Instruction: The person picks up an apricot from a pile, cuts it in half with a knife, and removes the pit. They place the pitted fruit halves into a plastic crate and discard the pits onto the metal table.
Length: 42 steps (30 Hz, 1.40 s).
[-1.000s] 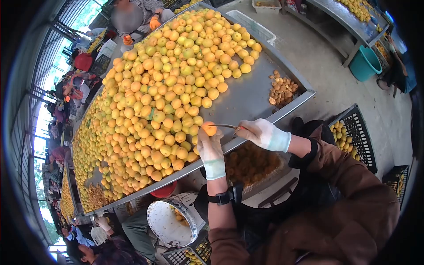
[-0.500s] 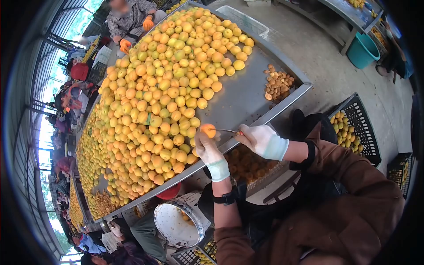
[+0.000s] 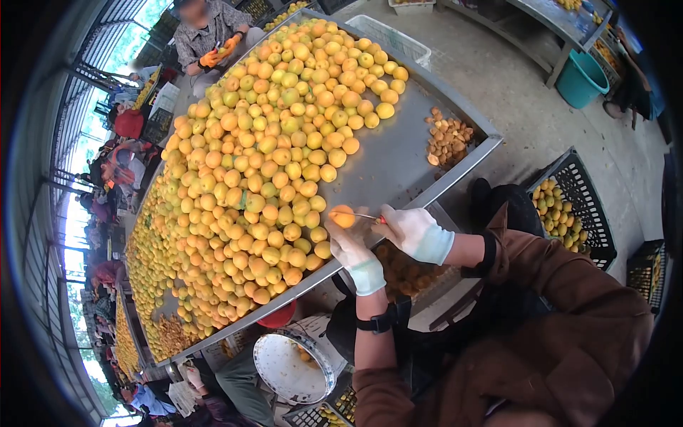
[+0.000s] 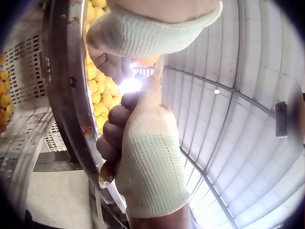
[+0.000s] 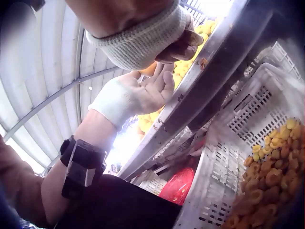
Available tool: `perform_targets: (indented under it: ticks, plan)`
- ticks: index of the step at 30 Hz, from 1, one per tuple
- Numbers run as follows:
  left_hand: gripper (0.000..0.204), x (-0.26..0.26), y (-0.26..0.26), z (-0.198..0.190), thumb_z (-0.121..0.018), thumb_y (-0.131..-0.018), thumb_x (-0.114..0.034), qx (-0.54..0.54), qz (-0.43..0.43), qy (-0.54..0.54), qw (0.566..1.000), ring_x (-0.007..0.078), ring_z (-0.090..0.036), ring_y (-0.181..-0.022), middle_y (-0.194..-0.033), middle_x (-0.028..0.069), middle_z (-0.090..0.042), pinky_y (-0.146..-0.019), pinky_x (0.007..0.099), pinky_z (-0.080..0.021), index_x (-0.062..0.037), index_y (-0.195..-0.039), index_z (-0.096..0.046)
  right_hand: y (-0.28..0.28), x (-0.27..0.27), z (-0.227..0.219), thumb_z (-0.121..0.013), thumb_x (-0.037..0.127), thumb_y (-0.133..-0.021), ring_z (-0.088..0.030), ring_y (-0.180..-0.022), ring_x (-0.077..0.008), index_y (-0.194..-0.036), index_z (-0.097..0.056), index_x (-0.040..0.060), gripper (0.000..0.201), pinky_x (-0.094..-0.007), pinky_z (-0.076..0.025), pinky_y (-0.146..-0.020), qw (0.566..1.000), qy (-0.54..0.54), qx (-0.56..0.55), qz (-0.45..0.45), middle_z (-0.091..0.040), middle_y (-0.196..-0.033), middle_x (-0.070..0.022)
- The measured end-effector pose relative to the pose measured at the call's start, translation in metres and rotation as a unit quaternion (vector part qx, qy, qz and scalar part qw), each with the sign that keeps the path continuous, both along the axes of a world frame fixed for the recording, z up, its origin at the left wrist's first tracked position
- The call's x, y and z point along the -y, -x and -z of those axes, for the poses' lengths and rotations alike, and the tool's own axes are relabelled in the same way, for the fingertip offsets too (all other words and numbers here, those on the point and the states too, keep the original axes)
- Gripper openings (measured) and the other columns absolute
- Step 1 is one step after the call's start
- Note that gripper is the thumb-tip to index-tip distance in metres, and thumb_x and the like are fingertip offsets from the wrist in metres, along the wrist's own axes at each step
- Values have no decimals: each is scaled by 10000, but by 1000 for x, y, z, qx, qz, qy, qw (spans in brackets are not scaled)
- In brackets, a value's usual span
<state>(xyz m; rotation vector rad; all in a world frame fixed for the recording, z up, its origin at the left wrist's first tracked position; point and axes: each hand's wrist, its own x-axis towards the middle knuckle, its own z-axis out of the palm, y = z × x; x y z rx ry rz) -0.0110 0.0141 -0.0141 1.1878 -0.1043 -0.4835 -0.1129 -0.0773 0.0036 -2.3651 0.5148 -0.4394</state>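
Observation:
My left hand (image 3: 353, 250), in a white glove, holds an orange apricot (image 3: 342, 216) up at its fingertips, over the near edge of the metal table (image 3: 388, 160). From the right, my gloved right hand (image 3: 417, 233) grips the red handle of a thin metal tool (image 3: 366, 215), whose far end meets the apricot. In the left wrist view, the right hand (image 4: 150, 138) has its fingers curled, and only a sliver of the apricot (image 4: 147, 60) shows. A big heap of apricots (image 3: 249, 164) covers much of the table, just beyond my left hand.
Apricot pits (image 3: 448, 139) lie piled in the table's right corner. Below the edge stands a white crate (image 5: 224, 160) of halved apricots (image 5: 271, 183). A black crate (image 3: 589, 203) is to the right, a white bucket (image 3: 284, 388) at lower left. Across sits a person wearing orange gloves (image 3: 220, 53).
Both hands keep their hold on the apricot and tool; the left hand has shifted slightly right and down in view. The person across has brought their orange-gloved hands together.

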Motion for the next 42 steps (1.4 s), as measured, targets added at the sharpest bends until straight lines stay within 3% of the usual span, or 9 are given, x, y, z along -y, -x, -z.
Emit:
perform_targets:
  ticks: [6, 9, 15, 16, 25, 30, 35, 37, 42]
  plan:
    - [611, -5, -6, 1, -485, -975, -516, 104, -32, -5, 994, 275, -646, -905, -1029, 173, -624, -838, 376, -502, 51, -1200, -499, 10, 6, -10, -532, 334, -959, -622, -592, -369, -939, -502, 34, 302, -438, -494, -510, 999, 14, 39, -26, -603, -624, -154]
    - [490, -9, -12, 1, -412, -1027, -399, 156, -40, -101, 982, 224, -618, -915, -1052, 153, -612, -831, 330, -490, 68, -1115, -532, 15, 10, -14, -544, 327, -953, -618, -587, -363, -923, -504, 41, 290, -440, -484, -504, 997, 25, 66, -31, -593, -614, -146]
    - [511, -15, -19, 12, -423, -1025, -333, 267, -33, -224, 937, 308, -563, -1035, -1166, 236, -595, -941, 379, -431, 119, -1253, -492, 20, 15, -20, -544, 354, -948, -630, -607, -358, -894, -511, 49, 311, -441, -490, -518, 999, 44, 22, -20, -609, -642, -152]
    - [444, -12, -19, 18, -448, -1023, -337, 343, -76, -210, 912, 192, -557, -859, -990, 131, -599, -787, 327, -473, 95, -1082, -533, 20, 15, -16, -548, 358, -942, -634, -602, -350, -885, -512, 48, 318, -440, -493, -518, 998, 55, 42, -13, -608, -631, -150]
    - [362, -3, -6, -16, -471, -998, -283, 387, -49, -208, 897, 250, -608, -835, -933, 159, -639, -768, 356, -498, 55, -1074, -575, 28, 14, -20, -529, 389, -952, -621, -547, -346, -885, -529, 46, 349, -434, -480, -478, 999, 54, -2, 6, -602, -580, -157]
    - [425, -5, -4, -4, -456, -1008, -326, 365, -43, -233, 900, 237, -601, -832, -950, 178, -631, -740, 341, -504, 86, -1047, -549, 28, 5, -3, -529, 387, -957, -606, -525, -356, -884, -501, 49, 346, -436, -463, -447, 1000, 26, 4, -1, -567, -539, -139]
    - [576, -2, -31, 77, -398, -1004, -467, 170, -27, -45, 984, 322, -642, -719, -817, 212, -634, -688, 420, -550, 94, -1008, -530, 23, -2, -3, -514, 395, -964, -610, -547, -375, -910, -499, 55, 344, -452, -476, -474, 1000, -2, 3, -1, -579, -567, -150]
    - [609, 4, -8, 18, -381, -997, -508, 56, 41, 3, 998, 319, -642, -794, -919, 203, -620, -747, 440, -543, 81, -1034, -533, 22, -4, 3, -466, 423, -979, -621, -581, -387, -952, -501, 59, 367, -465, -489, -504, 1000, -15, 0, 2, -597, -604, -156]
    - [714, 2, -6, 35, -324, -974, -629, 3, 124, 53, 991, 268, -589, -868, -944, 173, -581, -801, 385, -502, 46, -1068, -537, 9, -3, 16, -441, 445, -987, -628, -583, -368, -1023, -503, 62, 390, -454, -486, -494, 1000, -14, 19, 9, -607, -635, -147]
